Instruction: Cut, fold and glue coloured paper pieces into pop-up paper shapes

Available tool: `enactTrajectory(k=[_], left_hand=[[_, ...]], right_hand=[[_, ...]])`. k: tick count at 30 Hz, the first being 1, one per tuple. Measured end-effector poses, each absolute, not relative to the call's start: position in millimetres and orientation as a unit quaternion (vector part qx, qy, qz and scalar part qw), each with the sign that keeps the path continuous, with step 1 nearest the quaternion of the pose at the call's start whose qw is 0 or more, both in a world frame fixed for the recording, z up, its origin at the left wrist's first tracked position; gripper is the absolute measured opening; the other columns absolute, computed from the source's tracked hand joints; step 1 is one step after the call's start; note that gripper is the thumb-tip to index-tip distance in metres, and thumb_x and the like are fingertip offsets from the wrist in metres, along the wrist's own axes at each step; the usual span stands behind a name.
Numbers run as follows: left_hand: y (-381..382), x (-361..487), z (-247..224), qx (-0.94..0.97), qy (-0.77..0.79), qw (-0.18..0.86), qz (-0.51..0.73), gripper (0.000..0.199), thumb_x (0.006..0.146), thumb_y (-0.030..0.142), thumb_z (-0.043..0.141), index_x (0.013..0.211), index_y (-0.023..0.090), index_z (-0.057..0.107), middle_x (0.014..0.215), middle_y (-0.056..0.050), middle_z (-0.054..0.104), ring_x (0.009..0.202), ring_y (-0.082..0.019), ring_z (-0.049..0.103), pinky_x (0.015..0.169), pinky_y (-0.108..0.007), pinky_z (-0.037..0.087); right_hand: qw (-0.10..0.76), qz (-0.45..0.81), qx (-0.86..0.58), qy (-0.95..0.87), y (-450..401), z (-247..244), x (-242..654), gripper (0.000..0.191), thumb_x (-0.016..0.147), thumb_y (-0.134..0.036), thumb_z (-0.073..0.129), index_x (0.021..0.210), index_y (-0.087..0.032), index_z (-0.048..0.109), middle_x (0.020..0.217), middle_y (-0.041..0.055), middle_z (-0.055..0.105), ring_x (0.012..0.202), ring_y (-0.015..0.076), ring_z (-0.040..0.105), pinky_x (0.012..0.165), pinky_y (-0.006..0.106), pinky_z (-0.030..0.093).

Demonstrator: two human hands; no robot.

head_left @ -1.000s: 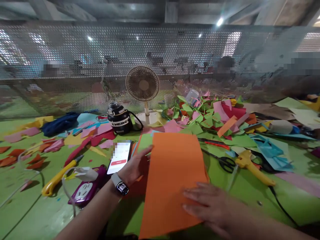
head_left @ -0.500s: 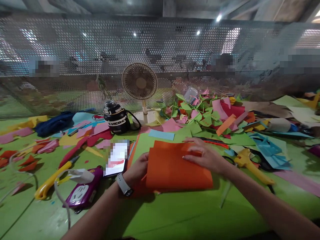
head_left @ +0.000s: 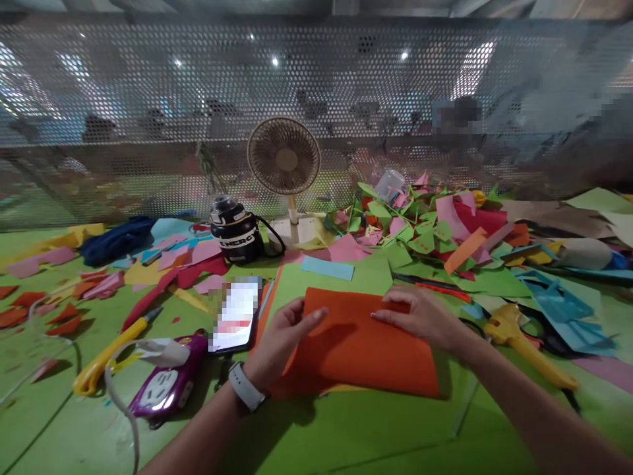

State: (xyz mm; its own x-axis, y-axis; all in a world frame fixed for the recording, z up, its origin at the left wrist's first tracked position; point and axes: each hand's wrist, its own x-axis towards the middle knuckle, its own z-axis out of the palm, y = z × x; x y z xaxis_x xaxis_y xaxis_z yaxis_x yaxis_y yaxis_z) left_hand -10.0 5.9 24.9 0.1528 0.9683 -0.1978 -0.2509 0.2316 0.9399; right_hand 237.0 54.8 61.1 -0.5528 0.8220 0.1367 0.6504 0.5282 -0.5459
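Note:
A folded sheet of orange paper is in front of me, over other paper. My left hand, with a pale watch strap at the wrist, grips its left edge. The thumb lies on top and the other fingers are partly hidden behind the sheet. At the upper right edge, my right hand has its fingers bent around the paper, with the fingertips on its face. Green paper lies behind the orange sheet, and a light blue strip rests on it.
To the left are a phone, a purple power strip and a yellow-handled tool. A yellow glue gun lies right. Behind stand a black bottle, a fan and a heap of paper scraps.
My left thumb has come over onto the face of the orange sheet. The sheet's lower right corner has swung down and right. My right hand has shifted slightly right and down, and the view has turned a little.

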Motion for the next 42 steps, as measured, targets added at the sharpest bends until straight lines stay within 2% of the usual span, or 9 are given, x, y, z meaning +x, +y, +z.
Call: enactTrajectory(k=[3, 5, 7, 9, 14, 17, 29, 34, 42], left_hand=[[4.3, -5.9, 25.7, 0.394, 0.429, 0.656, 0.480, 0.033, 0.075, 0.037, 0.071, 0.099, 0.015, 0.066, 0.092, -0.008, 0.073, 0.080, -0.021, 0.068, 0.071, -0.031, 0.054], [4.4, -5.7, 25.7, 0.375, 0.418, 0.657, 0.502, 0.030, 0.076, 0.035, 0.071, 0.098, 0.015, 0.067, 0.092, -0.008, 0.074, 0.080, -0.021, 0.069, 0.072, -0.031, 0.055], [4.7, -7.0, 26.0, 0.356, 0.415, 0.655, 0.522, 0.028, 0.075, 0.033, 0.072, 0.097, 0.016, 0.067, 0.091, -0.007, 0.074, 0.080, -0.021, 0.069, 0.073, -0.031, 0.055], [4.9, -8.2, 26.7, 0.345, 0.417, 0.647, 0.536, 0.026, 0.073, 0.031, 0.074, 0.093, 0.015, 0.067, 0.089, -0.007, 0.074, 0.078, -0.020, 0.069, 0.071, -0.028, 0.055], [5.3, -7.9, 29.6, 0.329, 0.425, 0.632, 0.557, 0.029, 0.070, 0.029, 0.076, 0.094, 0.016, 0.065, 0.090, -0.007, 0.074, 0.080, -0.020, 0.069, 0.069, -0.027, 0.055], [6.5, -7.5, 30.3, 0.317, 0.429, 0.626, 0.569, 0.032, 0.070, 0.030, 0.076, 0.096, 0.017, 0.063, 0.096, -0.007, 0.073, 0.087, -0.021, 0.068, 0.075, -0.030, 0.055], [9.8, -12.6, 14.8, 0.298, 0.512, 0.559, 0.580, 0.054, 0.065, 0.034, 0.078, 0.114, 0.020, 0.060, 0.110, -0.007, 0.069, 0.108, -0.026, 0.060, 0.089, -0.034, 0.050], [8.4, -11.4, 17.6, 0.324, 0.503, 0.562, 0.571, 0.058, 0.066, 0.037, 0.077, 0.118, 0.019, 0.058, 0.105, -0.008, 0.070, 0.102, -0.027, 0.063, 0.085, -0.036, 0.052], [6.4, -7.7, 25.8, 0.361, 0.447, 0.592, 0.565, 0.070, 0.073, 0.037, 0.072, 0.134, 0.026, 0.040, 0.101, -0.005, 0.069, 0.093, -0.022, 0.066, 0.075, -0.030, 0.054]], right_hand=[[0.208, 0.235, -0.437, -0.843, 54.1, 63.1, 237.6, 0.027, 0.083, -0.044, 0.058, 0.075, -0.019, 0.062, 0.076, 0.0033, 0.063, 0.074, 0.0177, 0.057, 0.072, 0.031, 0.043], [0.269, 0.264, -0.469, -0.799, 57.5, 61.7, 242.6, 0.029, 0.079, -0.047, 0.063, 0.093, -0.021, 0.063, 0.093, 0.0053, 0.066, 0.086, 0.0206, 0.060, 0.080, 0.034, 0.045], [0.355, 0.317, -0.501, -0.723, 63.2, 57.5, 249.6, 0.052, 0.072, -0.051, 0.069, 0.114, -0.024, 0.056, 0.112, 0.0078, 0.063, 0.097, 0.0229, 0.059, 0.084, 0.036, 0.048], [0.393, 0.393, -0.521, -0.648, 68.2, 52.2, 255.2, 0.067, 0.067, -0.055, 0.071, 0.122, -0.023, 0.052, 0.116, 0.0099, 0.061, 0.098, 0.0238, 0.060, 0.081, 0.035, 0.050], [0.346, 0.557, -0.517, -0.551, 66.4, 45.4, 252.2, 0.042, 0.067, -0.053, 0.072, 0.091, -0.020, 0.067, 0.082, 0.0050, 0.070, 0.078, 0.0211, 0.065, 0.067, 0.031, 0.052], [0.363, 0.613, -0.493, -0.500, 61.2, 42.2, 243.5, 0.034, 0.067, -0.050, 0.073, 0.083, -0.020, 0.068, 0.078, 0.0032, 0.070, 0.072, 0.0198, 0.065, 0.065, 0.031, 0.051], [0.447, 0.577, -0.476, -0.491, 51.8, 25.2, 226.3, 0.037, 0.070, -0.055, 0.068, 0.080, -0.020, 0.060, 0.078, 0.0022, 0.067, 0.069, 0.0175, 0.061, 0.063, 0.030, 0.047], [0.447, 0.585, -0.480, -0.478, 51.2, 25.5, 225.4, 0.039, 0.069, -0.057, 0.068, 0.079, -0.020, 0.060, 0.074, 0.0023, 0.068, 0.065, 0.0184, 0.062, 0.059, 0.030, 0.047], [0.441, 0.562, -0.504, -0.485, 53.1, 26.2, 227.2, 0.043, 0.066, -0.061, 0.068, 0.078, -0.020, 0.062, 0.069, 0.0032, 0.067, 0.062, 0.0195, 0.061, 0.054, 0.029, 0.046]])
